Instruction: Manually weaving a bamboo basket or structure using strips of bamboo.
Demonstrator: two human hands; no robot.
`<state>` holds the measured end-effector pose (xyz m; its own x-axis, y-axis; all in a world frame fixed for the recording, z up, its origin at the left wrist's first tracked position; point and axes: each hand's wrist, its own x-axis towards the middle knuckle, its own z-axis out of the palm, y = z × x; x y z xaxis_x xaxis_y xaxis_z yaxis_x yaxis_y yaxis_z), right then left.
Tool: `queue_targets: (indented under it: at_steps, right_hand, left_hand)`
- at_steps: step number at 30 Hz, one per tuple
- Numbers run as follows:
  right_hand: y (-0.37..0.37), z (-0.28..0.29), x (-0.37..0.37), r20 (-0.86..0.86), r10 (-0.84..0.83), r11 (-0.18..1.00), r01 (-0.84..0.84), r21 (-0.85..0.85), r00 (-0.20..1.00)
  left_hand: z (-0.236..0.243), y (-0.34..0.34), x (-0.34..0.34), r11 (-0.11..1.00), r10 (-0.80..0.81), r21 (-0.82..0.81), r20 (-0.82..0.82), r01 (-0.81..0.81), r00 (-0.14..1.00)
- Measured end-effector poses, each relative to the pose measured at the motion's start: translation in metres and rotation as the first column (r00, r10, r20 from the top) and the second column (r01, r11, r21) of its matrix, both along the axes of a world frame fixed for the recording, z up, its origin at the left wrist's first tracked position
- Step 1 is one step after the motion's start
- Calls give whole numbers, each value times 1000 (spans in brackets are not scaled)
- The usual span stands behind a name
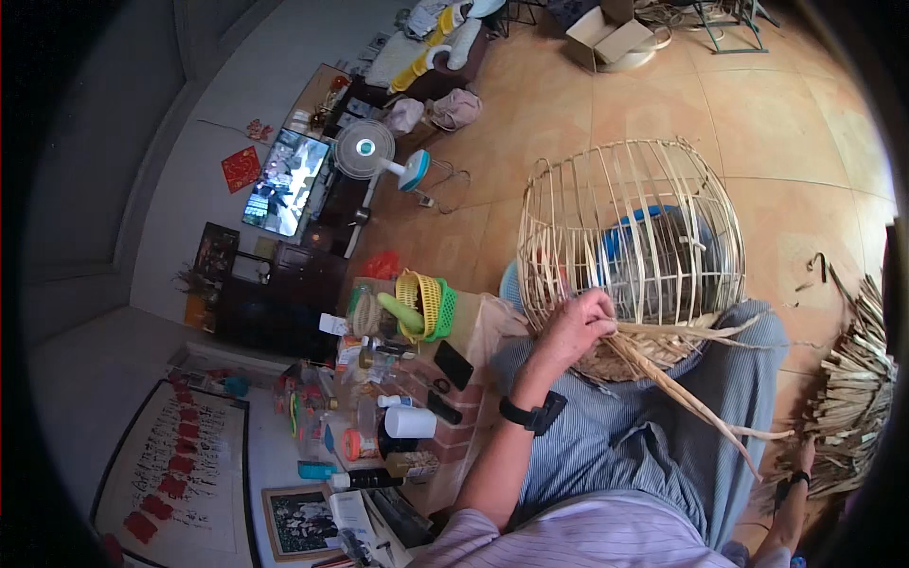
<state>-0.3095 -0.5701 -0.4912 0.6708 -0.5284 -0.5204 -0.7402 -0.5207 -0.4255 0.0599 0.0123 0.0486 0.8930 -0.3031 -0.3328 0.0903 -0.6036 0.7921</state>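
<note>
A half-woven basket (630, 175) rests across my lap, its pale upright stakes bare above a band of woven dried strips. My left hand (573, 331) is closed at the top of that weave, fingers curled against the stakes. Long dried strips (677, 388) trail from beside its fingertips toward my right knee. Low on the right, my right hand (805, 456) reaches down to a heap of dried strips (852, 407) on the floor. Its fingers are too small and hidden among the strips to read. Blue items (644, 222) show through the stakes.
Left of me a table holds a white cup (410, 422), a phone (454, 365), bottles and a yellow basket (417, 293) with a green gourd. Beyond stand a fan (365, 149) and a lit television (287, 182). A cardboard box (611, 40) sits on the tiled floor.
</note>
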Motion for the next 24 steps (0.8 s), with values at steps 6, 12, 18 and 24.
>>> queue_targets:
  at_steps: [6, 12, 18, 24]
  right_hand:
    - [12, -25, -2, 64, -106, 969, 88, 233, 992]
    - [26, 3, 4, 47, 243, 970, -241, -41, 969]
    - [20, 24, 12, 142, 78, 994, -67, -82, 987]
    - [4, 27, 15, 110, 196, 940, -155, -305, 974]
  left_hand:
    - [7, -8, 1, 996, -24, -82, 26, 26, 999]
    - [6, -6, 3, 1000, -20, -2, 19, 20, 1000]
    - [4, -8, 0, 999, -12, -51, 56, 15, 998]
    - [4, -8, -7, 999, 33, 23, 111, -36, 993]
